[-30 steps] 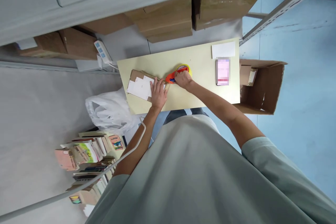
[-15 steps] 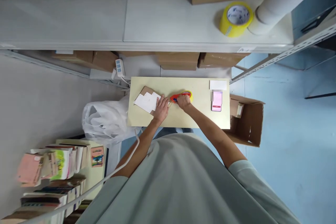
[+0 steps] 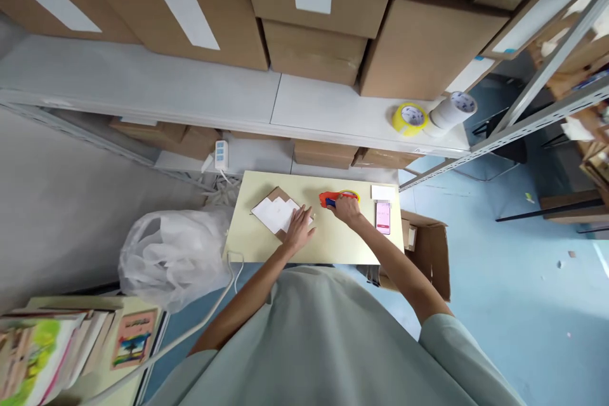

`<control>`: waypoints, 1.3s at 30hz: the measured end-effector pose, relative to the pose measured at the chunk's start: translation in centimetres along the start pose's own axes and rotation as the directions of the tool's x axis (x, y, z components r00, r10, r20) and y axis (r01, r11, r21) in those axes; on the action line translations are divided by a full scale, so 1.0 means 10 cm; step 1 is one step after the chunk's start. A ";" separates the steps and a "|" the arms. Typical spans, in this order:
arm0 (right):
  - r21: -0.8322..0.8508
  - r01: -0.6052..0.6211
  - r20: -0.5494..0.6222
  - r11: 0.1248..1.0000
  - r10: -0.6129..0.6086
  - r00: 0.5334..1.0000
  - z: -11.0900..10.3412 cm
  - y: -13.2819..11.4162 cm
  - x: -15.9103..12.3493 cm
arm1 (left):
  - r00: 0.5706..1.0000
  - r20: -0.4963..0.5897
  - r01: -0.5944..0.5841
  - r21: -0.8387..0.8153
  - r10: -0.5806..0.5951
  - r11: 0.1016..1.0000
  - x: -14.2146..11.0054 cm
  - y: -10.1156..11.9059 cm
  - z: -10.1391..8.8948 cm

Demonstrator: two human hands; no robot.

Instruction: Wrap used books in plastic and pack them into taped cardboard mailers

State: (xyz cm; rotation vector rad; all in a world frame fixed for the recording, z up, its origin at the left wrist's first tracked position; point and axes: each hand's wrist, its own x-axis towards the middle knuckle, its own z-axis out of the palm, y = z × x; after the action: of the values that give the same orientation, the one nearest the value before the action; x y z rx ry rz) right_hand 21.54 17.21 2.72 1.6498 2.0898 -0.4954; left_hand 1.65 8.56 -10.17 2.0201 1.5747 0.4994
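My left hand lies with fingers spread on the right part of a flat package, brown cardboard with a white sheet over its middle. My right hand is wrapped round a red and blue tape dispenser that carries a roll of yellow tape. The dispenser is held to the right of the package, apart from it. Both hands are over a small pale-yellow table. Nearer the table's right end lie a phone with a pink screen and a white card or box.
A grey shelf with cardboard boxes and tape rolls rises behind the table. On the left are a white plastic bag, a cable and books. An open carton stands at the right.
My right hand has lifted the tape dispenser away from the package's right edge. My left hand's fingers have spread on the package. The camera view has tilted up, showing more shelf.
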 end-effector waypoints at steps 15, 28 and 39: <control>0.072 -0.075 -0.597 0.995 0.103 0.796 -2.39 -0.09 0.07 | 0.580 -0.776 -0.480 -0.080 0.247 0.874 1.31 1.21 -2.36; 0.176 -0.021 -0.813 0.984 0.157 0.561 -1.46 -0.18 0.25 | 0.756 -0.654 -0.210 -0.267 -0.017 0.940 0.63 -0.04 -1.95; 0.680 -0.237 0.200 0.693 0.136 0.970 1.47 -1.33 -0.63 | 0.841 -0.100 0.455 -0.399 -0.531 0.796 -0.43 -1.73 -0.92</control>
State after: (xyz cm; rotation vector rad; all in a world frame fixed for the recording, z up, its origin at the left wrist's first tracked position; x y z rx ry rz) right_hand 11.51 1.25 -6.12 2.1191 1.6813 -1.4296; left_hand -18.21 9.23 -13.23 1.2401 1.8904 0.7414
